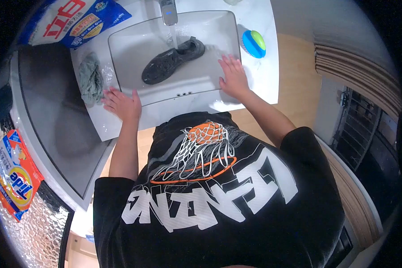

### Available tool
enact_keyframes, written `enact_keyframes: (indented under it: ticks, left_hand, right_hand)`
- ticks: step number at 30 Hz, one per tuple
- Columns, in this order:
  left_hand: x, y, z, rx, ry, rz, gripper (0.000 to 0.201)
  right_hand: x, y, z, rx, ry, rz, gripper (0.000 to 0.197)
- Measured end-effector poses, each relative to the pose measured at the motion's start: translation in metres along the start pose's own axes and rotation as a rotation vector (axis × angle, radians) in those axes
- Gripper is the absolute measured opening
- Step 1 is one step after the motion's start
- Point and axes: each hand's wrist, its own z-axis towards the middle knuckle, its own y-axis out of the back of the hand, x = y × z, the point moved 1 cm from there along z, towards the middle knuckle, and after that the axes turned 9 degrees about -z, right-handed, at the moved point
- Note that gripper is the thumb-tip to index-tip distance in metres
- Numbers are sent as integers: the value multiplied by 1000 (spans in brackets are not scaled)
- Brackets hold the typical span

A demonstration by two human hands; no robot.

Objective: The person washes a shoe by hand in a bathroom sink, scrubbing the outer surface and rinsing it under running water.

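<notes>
A black shoe [163,65] lies slantwise in the white sink [125,73], its heel end toward the upper right. Water runs down onto it from the faucet [168,13]. My left hand [122,105] rests at the sink's near left edge, fingers spread, holding nothing. Close beside those fingers is a crumpled grey-green cloth [91,78] on the counter. My right hand [234,79] lies over the right rim of the sink with its fingers stretched out, also holding nothing. Beyond it sits a scrub brush [253,43] with a blue and green body.
A large blue and white detergent bag [82,22] lies at the back left. An orange detergent packet [15,176] rests on the far left, beside a dark grey panel [58,111]. The white counter [265,80] ends at the right, above a wooden floor [297,80].
</notes>
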Motion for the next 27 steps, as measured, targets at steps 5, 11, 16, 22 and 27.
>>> enact_keyframes:
  ticks: [5, 11, 16, 22, 27]
  left_hand:
    - [-19, 14, 7, 31, 45, 41, 93]
    - [-72, 15, 17, 411, -439, 37, 86]
    - [-96, -22, 35, 412, -468, 35, 86]
    - [-95, -41, 47, 579, -545, 62, 76]
    - [-84, -35, 51, 574, -549, -28, 75]
  right_hand:
    - [30, 4, 71, 137, -82, 271, 73]
    - [36, -11, 139, 302, -190, 262, 71]
    - [16, -15, 145, 174, -52, 289, 55]
    - [21, -8, 153, 157, -70, 233, 34]
    - [16, -9, 157, 41, -37, 228, 26]
